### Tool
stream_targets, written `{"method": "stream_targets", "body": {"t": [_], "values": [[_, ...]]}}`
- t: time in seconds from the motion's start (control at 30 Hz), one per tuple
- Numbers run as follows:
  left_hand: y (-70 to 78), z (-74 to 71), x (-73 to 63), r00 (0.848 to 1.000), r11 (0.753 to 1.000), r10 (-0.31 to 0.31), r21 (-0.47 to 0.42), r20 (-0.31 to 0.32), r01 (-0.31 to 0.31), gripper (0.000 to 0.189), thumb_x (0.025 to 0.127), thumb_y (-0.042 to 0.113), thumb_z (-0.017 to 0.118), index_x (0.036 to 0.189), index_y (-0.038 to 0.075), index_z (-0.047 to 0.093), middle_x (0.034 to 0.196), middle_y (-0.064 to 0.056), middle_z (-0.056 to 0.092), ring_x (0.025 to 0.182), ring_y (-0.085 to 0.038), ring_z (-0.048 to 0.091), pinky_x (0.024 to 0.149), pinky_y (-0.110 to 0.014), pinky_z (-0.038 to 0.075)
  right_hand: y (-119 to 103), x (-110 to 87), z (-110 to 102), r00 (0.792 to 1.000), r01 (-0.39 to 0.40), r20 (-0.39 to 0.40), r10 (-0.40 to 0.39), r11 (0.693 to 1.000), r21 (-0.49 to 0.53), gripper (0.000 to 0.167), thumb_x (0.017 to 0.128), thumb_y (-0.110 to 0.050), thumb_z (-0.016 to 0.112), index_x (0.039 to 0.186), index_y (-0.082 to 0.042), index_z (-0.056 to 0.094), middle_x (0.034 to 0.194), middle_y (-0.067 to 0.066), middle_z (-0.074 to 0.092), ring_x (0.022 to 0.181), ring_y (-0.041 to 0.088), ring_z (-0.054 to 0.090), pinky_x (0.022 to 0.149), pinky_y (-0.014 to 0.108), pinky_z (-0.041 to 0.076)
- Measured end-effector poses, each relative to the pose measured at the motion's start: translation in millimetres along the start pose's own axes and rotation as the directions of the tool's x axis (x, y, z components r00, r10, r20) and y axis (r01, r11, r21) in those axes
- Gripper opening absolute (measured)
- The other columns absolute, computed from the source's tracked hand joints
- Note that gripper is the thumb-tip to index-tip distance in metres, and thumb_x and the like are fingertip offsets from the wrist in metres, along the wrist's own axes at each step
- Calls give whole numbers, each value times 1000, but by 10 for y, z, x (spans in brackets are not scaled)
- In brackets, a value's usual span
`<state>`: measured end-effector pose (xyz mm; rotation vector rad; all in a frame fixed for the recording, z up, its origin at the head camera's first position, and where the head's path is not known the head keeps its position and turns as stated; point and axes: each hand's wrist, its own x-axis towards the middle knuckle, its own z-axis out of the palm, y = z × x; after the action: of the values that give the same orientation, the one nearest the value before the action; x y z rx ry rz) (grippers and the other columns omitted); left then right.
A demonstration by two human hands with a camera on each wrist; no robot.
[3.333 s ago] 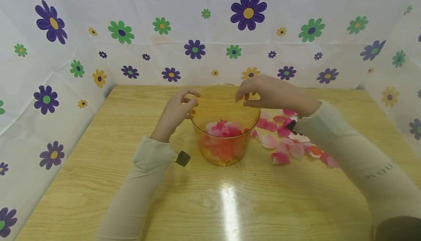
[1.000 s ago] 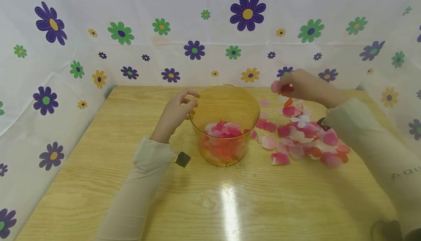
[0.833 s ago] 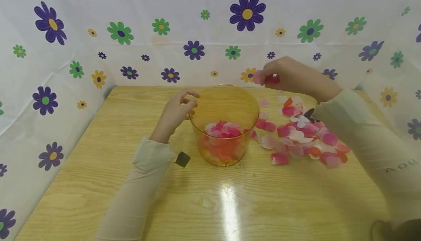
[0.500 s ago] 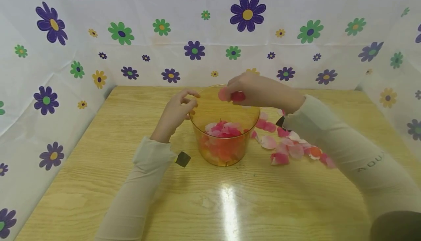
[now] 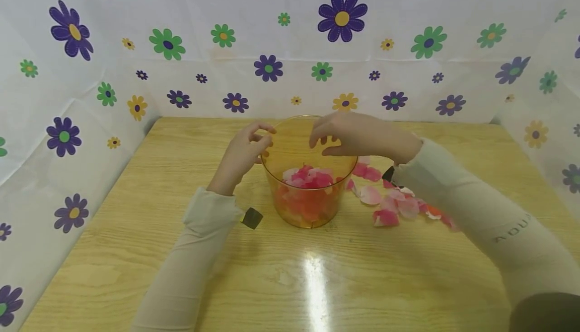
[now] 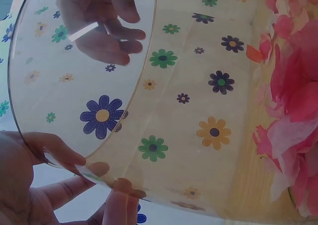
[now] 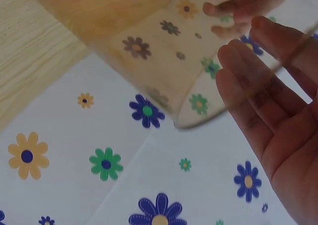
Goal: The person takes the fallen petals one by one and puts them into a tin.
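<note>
Right hand [image 5: 358, 134] has dipped and let go: fingers apart over the amber bucket [image 5: 296, 143], petals [image 5: 312, 177] inside. Left hand [image 5: 240, 153] pinches its rim [image 5: 308, 189]. Risk: low right sleeve [image 5: 466, 206] drags loose petals [image 5: 370, 195] alongside, or catches the rim and tips it.

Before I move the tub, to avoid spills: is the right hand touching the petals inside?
Apart: the head view shows a gap between right hand and petals below.

Amber bucket [image 5: 294, 143], pink petals [image 5: 409, 207], white floral cloth [image 5: 290, 40]
</note>
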<state>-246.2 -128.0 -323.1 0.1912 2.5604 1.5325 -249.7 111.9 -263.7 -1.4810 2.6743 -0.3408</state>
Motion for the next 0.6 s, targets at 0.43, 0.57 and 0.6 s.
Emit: {"method": "stream_targets", "body": {"t": [0.43,0.57,0.6], "values": [[-17,-16,-2,1000,1000,-17,-21,-10,16,30,95,20,44,124,15,52,118,-17,58,94,-30,57,85,-41,51,713,-458,278,943,-299,-111,313,946,125,40,82,-7,70,120,-2,57,117,16,62,104,31,61,85,44,53],[-15,-7,3,1000,1000,-9,-28,0,9,30,96,20,44,124,14,51,118,-18,58,94,-31,57,84,-40,51,889,-507,638,944,-328,66,323,942,68,45,81,-9,71,122,-5,56,126,15,58,116,34,55,96,46,47],[-13,-5,2,1000,1000,-10,-28,1,10,31,96,20,44,125,14,51,118,-18,58,94,-32,57,84,-40,51,919,-514,709,943,-322,105,316,946,45,46,79,-8,72,123,-6,57,126,14,58,117,34,54,98,47,45]]}}
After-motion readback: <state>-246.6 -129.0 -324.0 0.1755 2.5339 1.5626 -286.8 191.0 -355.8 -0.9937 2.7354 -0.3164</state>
